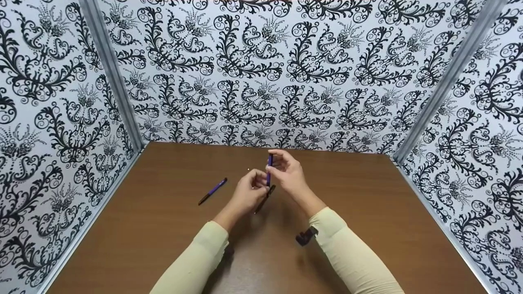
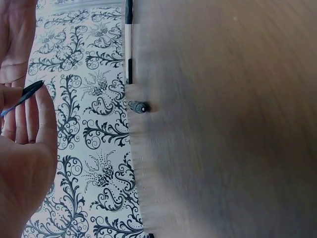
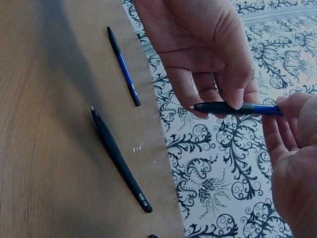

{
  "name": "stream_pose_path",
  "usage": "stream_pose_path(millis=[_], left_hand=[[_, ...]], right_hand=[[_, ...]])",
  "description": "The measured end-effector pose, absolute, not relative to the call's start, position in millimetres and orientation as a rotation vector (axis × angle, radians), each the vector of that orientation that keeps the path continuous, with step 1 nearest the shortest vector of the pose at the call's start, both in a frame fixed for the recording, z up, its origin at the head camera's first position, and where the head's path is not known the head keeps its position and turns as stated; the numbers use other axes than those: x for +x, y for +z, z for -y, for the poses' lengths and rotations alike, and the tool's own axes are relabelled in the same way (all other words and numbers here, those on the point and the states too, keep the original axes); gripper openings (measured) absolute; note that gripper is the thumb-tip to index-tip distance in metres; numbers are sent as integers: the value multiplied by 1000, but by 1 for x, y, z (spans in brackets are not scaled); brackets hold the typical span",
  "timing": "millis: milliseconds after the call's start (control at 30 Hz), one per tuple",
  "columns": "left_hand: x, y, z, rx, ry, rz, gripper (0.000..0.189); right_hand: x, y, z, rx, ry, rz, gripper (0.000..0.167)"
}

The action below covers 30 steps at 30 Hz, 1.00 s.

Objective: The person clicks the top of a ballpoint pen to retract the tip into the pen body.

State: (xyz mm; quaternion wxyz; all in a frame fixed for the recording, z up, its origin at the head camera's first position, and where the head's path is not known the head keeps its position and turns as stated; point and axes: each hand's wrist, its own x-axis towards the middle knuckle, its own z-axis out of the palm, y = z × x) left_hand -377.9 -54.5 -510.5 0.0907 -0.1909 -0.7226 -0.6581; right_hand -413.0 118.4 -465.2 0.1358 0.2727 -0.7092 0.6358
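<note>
Both hands hold one blue pen (image 3: 218,108) with a black grip section, above the table. My left hand (image 1: 250,190) pinches the black grip between thumb and fingers, and the metal tip sticks out near its index finger. The blue end is held by my right hand (image 1: 291,173), thumb against the barrel. In the head view the pen stands nearly upright between the hands. A black pen (image 3: 119,161) lies on the table below them. Farther left in the head view lies another blue-and-black pen (image 1: 212,191).
The brown wooden table (image 1: 155,228) is enclosed by white walls with black scroll patterns (image 1: 261,73). Grey metal strips (image 1: 112,69) run along the wall corners. A dark strap piece (image 1: 306,236) hangs at the right sleeve.
</note>
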Motion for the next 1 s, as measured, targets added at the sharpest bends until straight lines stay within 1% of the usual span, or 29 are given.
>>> stream_pose_path(millis=[233, 700, 933, 1000], left_hand=[[-378, -508, 54, -554, -1979, 2143, 29], [-382, -509, 57, -607, -1948, 2146, 27], [-381, -508, 59, -602, -1913, 2163, 27], [-382, -508, 60, -602, -1893, 2176, 26]], right_hand=[[-415, -466, -118, 798, 1837, 2046, 47], [-412, -465, -117, 797, 1835, 2054, 44], [-411, -467, -116, 801, 1824, 2047, 59], [-411, -467, -116, 804, 1827, 2042, 60]])
